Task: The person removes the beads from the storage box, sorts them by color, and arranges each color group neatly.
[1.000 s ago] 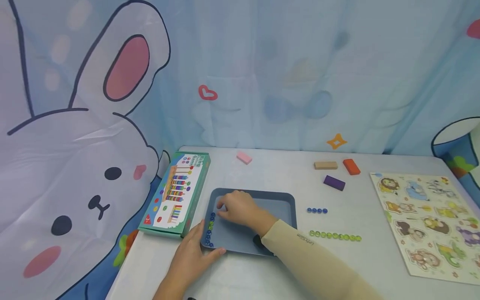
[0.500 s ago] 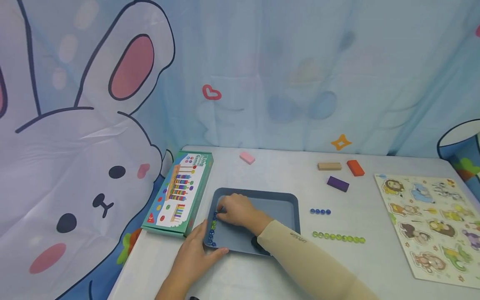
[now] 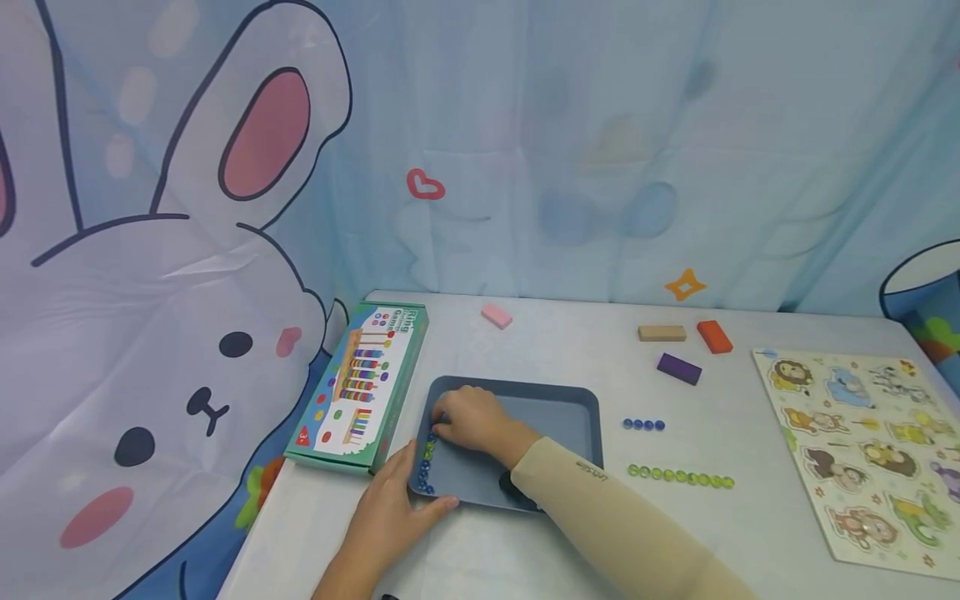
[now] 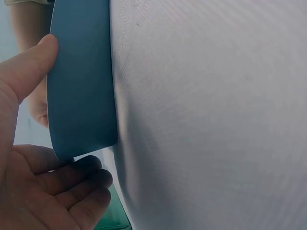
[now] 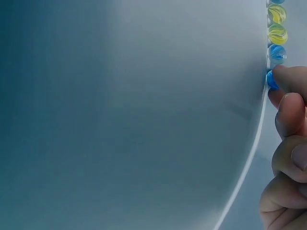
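A grey-blue tray [image 3: 540,408] lies on the white table. Along its left wall runs a row of blue and yellow-green glass marbles [image 3: 424,467]. My right hand [image 3: 476,421] reaches into the tray at the far end of this row. In the right wrist view, its thumb and forefinger pinch a blue marble [image 5: 272,80] close by the wall, beside another blue marble [image 5: 277,54]. My left hand [image 3: 390,508] holds the tray's near left corner. Its thumb lies at the rim and its fingers [image 4: 72,179] bend at the corner in the left wrist view.
Right of the tray are a short row of blue marbles [image 3: 643,425] and a longer yellow-green row [image 3: 681,476]. Beige [image 3: 662,333], orange [image 3: 715,337], purple [image 3: 679,368] and pink [image 3: 497,316] blocks lie behind. A game box [image 3: 360,383] stands left, an animal puzzle board [image 3: 862,450] right.
My right hand has moved a little left, in to the far end of the marble row. The head view has shifted slightly. My left hand stays at the tray corner.
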`<act>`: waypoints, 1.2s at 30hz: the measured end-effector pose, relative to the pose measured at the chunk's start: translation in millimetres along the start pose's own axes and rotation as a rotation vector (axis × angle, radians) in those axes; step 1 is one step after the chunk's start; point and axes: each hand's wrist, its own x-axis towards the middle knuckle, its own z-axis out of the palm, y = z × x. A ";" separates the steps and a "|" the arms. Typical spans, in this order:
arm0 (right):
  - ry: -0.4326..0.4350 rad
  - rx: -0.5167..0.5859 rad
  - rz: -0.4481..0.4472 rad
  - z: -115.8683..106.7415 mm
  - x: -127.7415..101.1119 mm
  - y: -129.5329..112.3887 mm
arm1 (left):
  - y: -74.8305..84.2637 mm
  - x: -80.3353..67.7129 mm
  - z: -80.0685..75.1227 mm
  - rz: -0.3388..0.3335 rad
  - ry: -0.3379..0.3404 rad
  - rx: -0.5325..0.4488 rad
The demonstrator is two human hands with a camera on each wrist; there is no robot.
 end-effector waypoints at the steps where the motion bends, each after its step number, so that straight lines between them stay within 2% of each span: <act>1: -0.002 -0.002 0.000 -0.1 -0.1 0.4 | 0.4 0.2 0.3 -0.004 -0.002 -0.001; 6: 0.021 -0.007 0.005 -4.2 -2.4 3.0 | 2.4 0.8 1.9 -0.023 -0.018 -0.006; 9: 0.064 0.000 0.014 -16.4 -6.1 6.4 | 3.3 1.2 2.3 -0.015 -0.011 -0.004; 16: 0.195 0.091 0.012 -73.1 -31.7 23.4 | 3.9 1.5 3.0 -0.003 0.001 0.008; 23: 0.286 0.083 0.033 -118.5 -70.7 47.1 | 1.8 2.7 3.0 -0.012 -0.004 0.016; 30: 0.344 0.005 0.045 -137.1 -103.4 72.2 | -0.1 2.7 2.0 -0.021 -0.009 0.011; 36: 0.360 -0.021 0.108 -142.5 -129.3 92.5 | -1.6 2.2 2.2 -0.024 -0.014 0.002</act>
